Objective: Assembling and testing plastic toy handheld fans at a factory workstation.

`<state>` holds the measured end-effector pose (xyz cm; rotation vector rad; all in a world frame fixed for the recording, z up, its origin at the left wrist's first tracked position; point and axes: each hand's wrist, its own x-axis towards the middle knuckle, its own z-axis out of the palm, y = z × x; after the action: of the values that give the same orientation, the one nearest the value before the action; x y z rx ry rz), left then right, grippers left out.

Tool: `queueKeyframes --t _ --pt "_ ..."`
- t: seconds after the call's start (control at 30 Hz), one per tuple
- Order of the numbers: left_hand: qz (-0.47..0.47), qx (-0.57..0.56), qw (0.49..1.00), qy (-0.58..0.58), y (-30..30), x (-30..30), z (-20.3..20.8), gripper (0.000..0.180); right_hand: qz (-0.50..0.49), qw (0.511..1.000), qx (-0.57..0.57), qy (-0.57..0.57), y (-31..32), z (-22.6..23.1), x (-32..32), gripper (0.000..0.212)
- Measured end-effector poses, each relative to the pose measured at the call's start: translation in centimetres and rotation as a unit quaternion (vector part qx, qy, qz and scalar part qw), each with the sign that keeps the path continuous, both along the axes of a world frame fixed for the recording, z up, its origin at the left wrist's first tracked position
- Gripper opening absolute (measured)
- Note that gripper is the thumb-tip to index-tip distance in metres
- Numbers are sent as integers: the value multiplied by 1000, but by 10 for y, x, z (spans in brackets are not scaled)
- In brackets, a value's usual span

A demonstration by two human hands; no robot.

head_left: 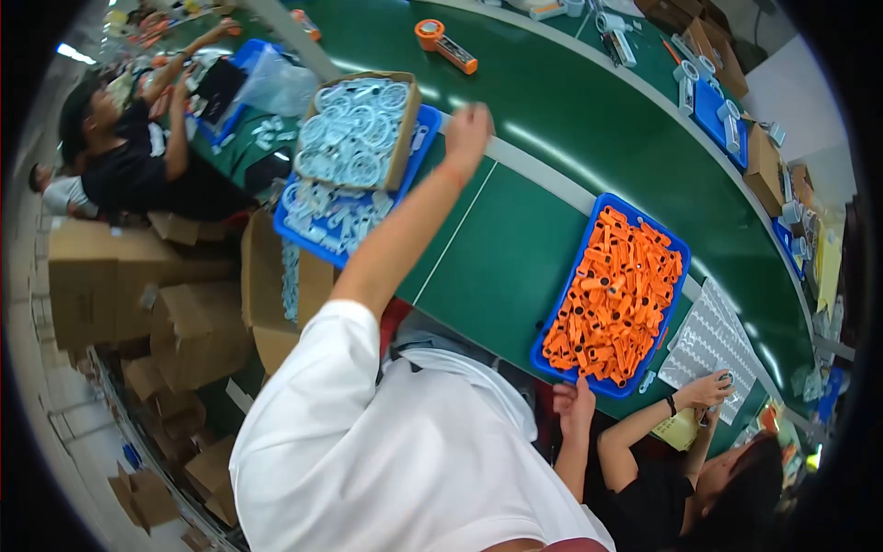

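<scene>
My left arm reaches forward, and my left hand [468, 138] is over the inner edge of the green conveyor belt [552, 101]. Its fingers are curled in and slightly blurred; anything inside them is hidden. Farther ahead on the belt lies an orange and grey handheld device [446, 46] with a round end. My right hand [575, 407] is by the near edge of a blue tray [543, 345], fingers apart, with nothing visible in it. Small orange plastic parts [614, 294] fill that tray in a heap.
At left, a cardboard box [407, 138] of clear rings and pale parts rests on another blue tray [317, 247]. Cardboard boxes [101, 276] stand lower left. One co-worker [138, 156] is at left; another's hand [706, 391] is at right near patterned sheets [708, 345].
</scene>
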<state>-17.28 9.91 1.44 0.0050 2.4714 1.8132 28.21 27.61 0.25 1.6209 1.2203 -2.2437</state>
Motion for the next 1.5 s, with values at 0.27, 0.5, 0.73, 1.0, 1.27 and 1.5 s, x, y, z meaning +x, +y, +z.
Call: queueKeyframes --t 0.27,0.5,0.73,1.0,1.27,1.5 --pt "124 2 941 -314 4 -181 18 67 292 928 231 -14 -4 98 -62 10" --pt "151 50 978 -138 33 -175 -16 36 354 638 683 -38 26 73 -212 19" --pt "-6 298 948 111 20 -51 47 36 478 472 740 -11 31 49 -232 17" --pt "-182 337 914 -136 -58 153 30 31 296 550 776 89 42 34 -202 17" --pt "-270 253 908 -196 -113 191 -25 62 257 856 307 327 -63 14 -177 26" --pt "-280 261 902 -198 -121 187 -32 56 302 729 560 251 -152 -20 -170 22"
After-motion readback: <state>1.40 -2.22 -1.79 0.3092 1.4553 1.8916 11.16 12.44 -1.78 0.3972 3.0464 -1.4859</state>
